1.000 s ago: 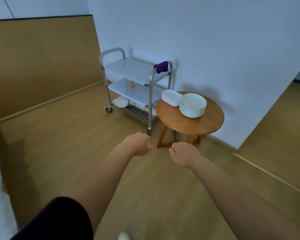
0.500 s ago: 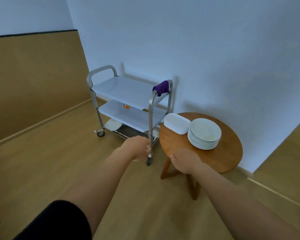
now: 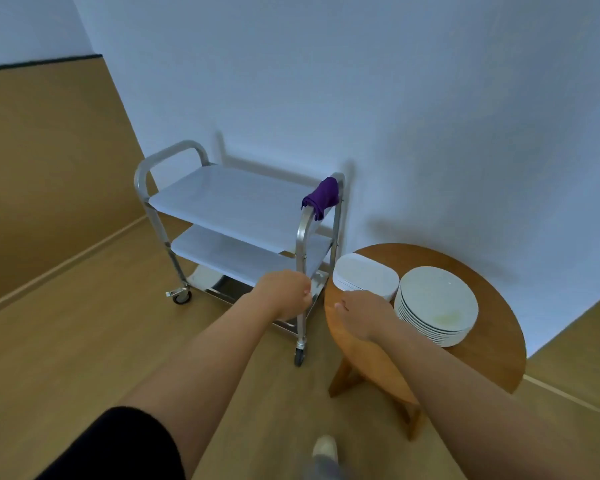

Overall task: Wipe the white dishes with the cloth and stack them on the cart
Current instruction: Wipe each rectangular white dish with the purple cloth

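I see the cart (image 3: pixel 243 216) standing against the wall (image 3: pixel 395 98), with the table (image 3: pixel 492 344) just beside it on the right. A cloth (image 3: pixel 321 197) hangs over the cart's right handle. On the table, a stack of oblong dishes (image 3: pixel 366 278) lies left of a stack of plates (image 3: pixel 437 303), the two just beside each other. My left hand (image 3: pixel 284 294) is before the cart's near right post, my right hand (image 3: pixel 361 315) over the table's left edge, before the dishes.

Both hands show only their backs: the fingers of the left hand (image 3: pixel 284 292) and right hand (image 3: pixel 361 315) curl away from view. The right forearm covers the near part of the table (image 3: pixel 499 344). A shoe (image 3: pixel 324 450) at the bottom edge is blurred. The cart (image 3: pixel 302 258) hides its far wheels.
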`<state>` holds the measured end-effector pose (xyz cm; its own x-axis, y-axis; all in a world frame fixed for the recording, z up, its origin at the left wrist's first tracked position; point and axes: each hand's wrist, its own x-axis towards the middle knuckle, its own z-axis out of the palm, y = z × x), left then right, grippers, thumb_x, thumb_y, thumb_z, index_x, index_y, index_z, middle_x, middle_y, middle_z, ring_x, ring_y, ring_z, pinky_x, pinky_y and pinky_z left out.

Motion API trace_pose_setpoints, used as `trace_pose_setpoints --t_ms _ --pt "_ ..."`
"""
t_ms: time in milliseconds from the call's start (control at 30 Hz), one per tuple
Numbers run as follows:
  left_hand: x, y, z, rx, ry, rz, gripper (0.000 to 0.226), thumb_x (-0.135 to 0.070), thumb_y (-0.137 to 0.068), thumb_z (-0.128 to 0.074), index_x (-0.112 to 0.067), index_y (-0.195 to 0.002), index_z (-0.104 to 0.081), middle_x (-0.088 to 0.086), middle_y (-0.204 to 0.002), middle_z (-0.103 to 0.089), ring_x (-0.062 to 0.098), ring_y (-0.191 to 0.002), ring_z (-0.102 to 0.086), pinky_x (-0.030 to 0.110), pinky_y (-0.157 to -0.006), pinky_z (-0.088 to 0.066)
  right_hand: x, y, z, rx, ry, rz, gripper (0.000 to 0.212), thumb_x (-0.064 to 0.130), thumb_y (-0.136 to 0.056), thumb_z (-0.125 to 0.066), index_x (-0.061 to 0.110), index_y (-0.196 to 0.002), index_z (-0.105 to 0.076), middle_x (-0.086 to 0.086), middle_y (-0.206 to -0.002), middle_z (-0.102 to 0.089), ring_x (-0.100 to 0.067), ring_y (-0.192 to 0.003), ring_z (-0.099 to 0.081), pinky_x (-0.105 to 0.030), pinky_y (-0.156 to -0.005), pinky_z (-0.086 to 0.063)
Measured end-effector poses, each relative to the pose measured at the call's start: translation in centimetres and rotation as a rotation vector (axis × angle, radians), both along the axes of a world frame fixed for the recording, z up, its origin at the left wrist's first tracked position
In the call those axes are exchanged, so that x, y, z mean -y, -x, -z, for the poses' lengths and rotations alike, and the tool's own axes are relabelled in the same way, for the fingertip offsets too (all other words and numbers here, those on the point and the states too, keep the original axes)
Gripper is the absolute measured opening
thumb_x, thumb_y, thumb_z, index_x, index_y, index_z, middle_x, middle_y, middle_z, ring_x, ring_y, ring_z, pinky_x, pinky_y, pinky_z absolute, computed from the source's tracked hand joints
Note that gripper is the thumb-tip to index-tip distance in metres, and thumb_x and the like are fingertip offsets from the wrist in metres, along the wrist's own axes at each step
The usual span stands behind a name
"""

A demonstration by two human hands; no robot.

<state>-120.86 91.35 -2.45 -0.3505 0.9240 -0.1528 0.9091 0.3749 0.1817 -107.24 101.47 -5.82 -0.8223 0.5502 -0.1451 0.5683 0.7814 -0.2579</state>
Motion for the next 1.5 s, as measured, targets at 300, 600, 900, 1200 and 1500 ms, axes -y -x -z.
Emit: trace_pose_setpoints --t_ms 300,600,900,1200,1500 --pt "-11.9 12.4 1.1 -0.016 0.006 -0.014 0.026 -0.025 -0.097 -0.04 -0.01 -0.082 -0.056 0.006 -0.078 -0.058 0.016 -0.066 -0.049 0.022 -0.059 -0.038 -10.5 11.2 1.2 -0.002 0.057 0.05 0.032 0.029 -0.101 -0.038 0.014 -0.127 -0.05 -0.005 -0.125 -0.057 -0.018 -0.111 -0.055 -0.022 -0.092 -0.038" --pt "-22.0 20.3 1.9 0.046 -0.062 0.002 0.056 -0.029 -0.099 -0.044 -0.021 -0.149 -0.022 0.009 -0.135 -0.053 0.027 -0.115 -0.056 0.035 -0.092 -0.045 -20.3 19.7 1.6 0.021 0.099 0.077 0.026 0.025 -0.099 -0.038 0.012 -0.12 -0.048 -0.008 -0.108 -0.06 -0.021 -0.091 -0.058 -0.03 -0.081 -0.049" --pt "-27.4 24.6 5.2 0.12 0.0 0.075 0.053 -0.027 -0.098 -0.044 -0.018 -0.147 -0.025 0.01 -0.142 -0.04 0.027 -0.123 -0.047 0.036 -0.098 -0.043 -24.2 23.4 3.9 -0.009 0.154 0.164 0.037 0.025 -0.099 -0.04 0.012 -0.134 -0.039 -0.006 -0.131 -0.047 -0.02 -0.116 -0.049 -0.031 -0.098 -0.042" --pt "-30.3 30.2 8.1 0.183 0.07 0.168 0.058 -0.034 -0.097 -0.048 -0.021 -0.148 -0.023 0.006 -0.139 -0.045 0.024 -0.118 -0.054 0.035 -0.096 -0.048 -26.0 31.1 6.8 -0.237 0.417 0.42 0.079 0.03 -0.091 -0.058 0.024 -0.15 -0.006 -0.005 -0.152 -0.019 -0.025 -0.135 -0.033 -0.034 -0.106 -0.036" --pt "-32.2 34.6 9.2 0.342 0.09 0.123 0.055 -0.021 -0.094 -0.049 -0.019 -0.146 -0.029 0.006 -0.14 -0.046 0.025 -0.12 -0.052 0.033 -0.096 -0.042 -26.6 33.8 6.9 -0.23 0.215 0.459 0.038 0.008 -0.097 -0.045 0.016 -0.135 -0.043 -0.011 -0.133 -0.037 -0.025 -0.117 -0.048 -0.023 -0.1 -0.039"
